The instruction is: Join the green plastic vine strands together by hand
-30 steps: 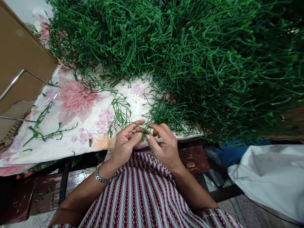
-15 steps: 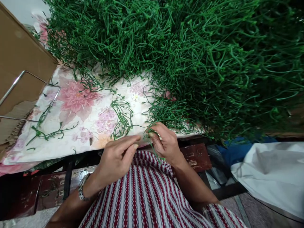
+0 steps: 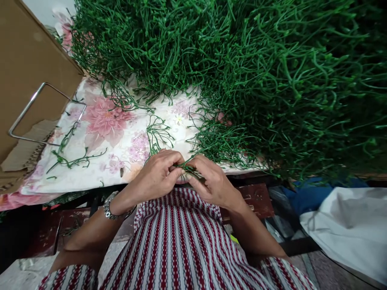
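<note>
My left hand (image 3: 160, 173) and my right hand (image 3: 211, 179) meet at the front edge of the flowered cloth (image 3: 78, 179). Thin green plastic stems (image 3: 190, 168) run between them, pinched in the fingers of both. Behind my left hand, a loose sprig (image 3: 159, 131) lies on the cloth, partly hidden by that hand. Just beyond my right hand is a small heap of stems (image 3: 223, 139), joined to the large green pile (image 3: 211, 48) that fills the back and right.
At the left stand a cardboard box (image 3: 33, 48) and a bent metal wire frame (image 3: 27, 108). Another branched sprig (image 3: 75, 161) lies near them. White fabric (image 3: 350, 225) hangs at the lower right, beside blue material (image 3: 314, 193).
My left hand has moved in against my right hand and closed on the green stems. The view has shifted slightly, so the surroundings sit a little further right.
</note>
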Motion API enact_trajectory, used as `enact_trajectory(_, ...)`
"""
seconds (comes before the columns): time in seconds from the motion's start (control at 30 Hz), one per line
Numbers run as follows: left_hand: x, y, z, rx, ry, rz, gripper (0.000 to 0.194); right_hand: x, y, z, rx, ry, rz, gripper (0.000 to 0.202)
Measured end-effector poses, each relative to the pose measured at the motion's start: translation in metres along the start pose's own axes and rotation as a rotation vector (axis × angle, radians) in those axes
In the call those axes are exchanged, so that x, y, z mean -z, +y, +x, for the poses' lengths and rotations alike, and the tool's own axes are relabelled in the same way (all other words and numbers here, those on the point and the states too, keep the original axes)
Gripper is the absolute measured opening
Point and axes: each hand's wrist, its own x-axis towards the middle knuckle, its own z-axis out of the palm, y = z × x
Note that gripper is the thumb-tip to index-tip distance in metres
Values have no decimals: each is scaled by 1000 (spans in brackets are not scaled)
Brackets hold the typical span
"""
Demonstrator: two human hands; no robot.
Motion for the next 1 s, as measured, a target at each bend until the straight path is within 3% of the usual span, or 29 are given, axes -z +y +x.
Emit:
enact_trajectory(0.13, -3, 1, -1, -69, -18, 62, 14, 6, 4, 6, 0, -72, 21, 19)
enact_trajectory(0.27, 0, 1, 0, -116, -144, 91, 14, 8, 9, 10, 44, -126, 71, 17)
enact_trajectory(0.4, 4, 0, 1, -69, -222, 16, 11, 9, 9, 12, 58, -89, 117, 19)
enact_trajectory(0.53, 6, -4, 1, 24, -228, -164, 8, 6, 9, 12, 72, 5, 112, 15)
enact_trajectory(0.63, 7, -6, 2, 85, -216, -162, 16, 3, 8, 11, 35, 24, 110, 14)
enact_trajectory(1.0, 8, -8, -4, -95, -257, -46, 20, 3, 1, 11, 17, -71, 110, 14)
